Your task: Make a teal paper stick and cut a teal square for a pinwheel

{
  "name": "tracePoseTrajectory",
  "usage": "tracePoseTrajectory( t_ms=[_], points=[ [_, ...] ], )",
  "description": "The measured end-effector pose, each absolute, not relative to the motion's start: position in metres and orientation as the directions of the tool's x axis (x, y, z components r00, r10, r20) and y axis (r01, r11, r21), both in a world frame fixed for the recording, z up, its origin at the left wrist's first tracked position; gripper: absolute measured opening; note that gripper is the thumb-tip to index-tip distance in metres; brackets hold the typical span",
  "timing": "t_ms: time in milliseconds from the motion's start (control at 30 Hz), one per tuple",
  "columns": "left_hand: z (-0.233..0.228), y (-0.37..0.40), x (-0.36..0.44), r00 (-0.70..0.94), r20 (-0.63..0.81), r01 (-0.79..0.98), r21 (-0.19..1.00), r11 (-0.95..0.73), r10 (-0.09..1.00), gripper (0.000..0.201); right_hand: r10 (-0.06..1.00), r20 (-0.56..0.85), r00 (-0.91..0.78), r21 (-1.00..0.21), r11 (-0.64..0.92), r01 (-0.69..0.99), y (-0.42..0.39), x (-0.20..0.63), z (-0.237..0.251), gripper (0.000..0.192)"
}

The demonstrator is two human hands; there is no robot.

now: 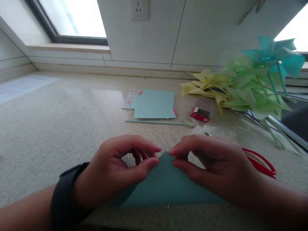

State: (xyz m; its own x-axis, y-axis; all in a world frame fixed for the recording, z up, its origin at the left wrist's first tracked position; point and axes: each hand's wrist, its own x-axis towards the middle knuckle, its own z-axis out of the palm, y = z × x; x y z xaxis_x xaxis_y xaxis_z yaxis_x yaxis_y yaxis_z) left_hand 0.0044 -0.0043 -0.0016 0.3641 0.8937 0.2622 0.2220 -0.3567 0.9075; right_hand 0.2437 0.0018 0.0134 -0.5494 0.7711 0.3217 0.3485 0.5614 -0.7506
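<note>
A teal sheet of paper point(166, 189), folded into a triangle, lies on the counter with its peak pointing away from me. At the left slope near the peak, my left hand point(120, 160) has thumb and forefinger curled in on the paper's edge. My right hand point(209, 163) pinches the right slope just beside the peak, its forefinger touching near the tip. Both lower corners are partly covered by my hands. A dark band point(68, 189) wraps my left wrist. Red-handled scissors point(262, 163) lie partly hidden behind my right hand.
Beyond my hands are pale blue square sheets point(155, 104), a thin stick point(154, 122), a tape roll point(190, 122) and a red and clear box point(201, 112). Yellow pinwheels point(204, 83), green pinwheels point(252, 83) and a blue pinwheel point(274, 57) stand right. A printed page point(24, 85) lies left.
</note>
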Motion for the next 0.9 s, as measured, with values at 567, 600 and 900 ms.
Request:
tracePoseTrajectory(
  t_ms=[567,600,900],
  points=[
    [0.001,-0.001,0.006,0.498,0.159,0.288,0.897,-0.335,0.853,0.008,0.780,0.261,-0.569,-0.797,0.507,0.329,0.002,0.236,0.013,0.007],
    [0.001,-0.001,0.006,0.497,0.153,0.291,0.898,-0.330,0.854,0.008,0.784,0.248,-0.569,-0.806,0.492,0.328,0.002,0.236,0.013,0.007],
    [-0.001,-0.001,0.006,0.383,0.133,0.322,0.909,-0.266,0.914,0.016,0.863,0.258,-0.435,-0.846,0.419,0.330,0.016,0.246,0.018,0.014]
  ],
)
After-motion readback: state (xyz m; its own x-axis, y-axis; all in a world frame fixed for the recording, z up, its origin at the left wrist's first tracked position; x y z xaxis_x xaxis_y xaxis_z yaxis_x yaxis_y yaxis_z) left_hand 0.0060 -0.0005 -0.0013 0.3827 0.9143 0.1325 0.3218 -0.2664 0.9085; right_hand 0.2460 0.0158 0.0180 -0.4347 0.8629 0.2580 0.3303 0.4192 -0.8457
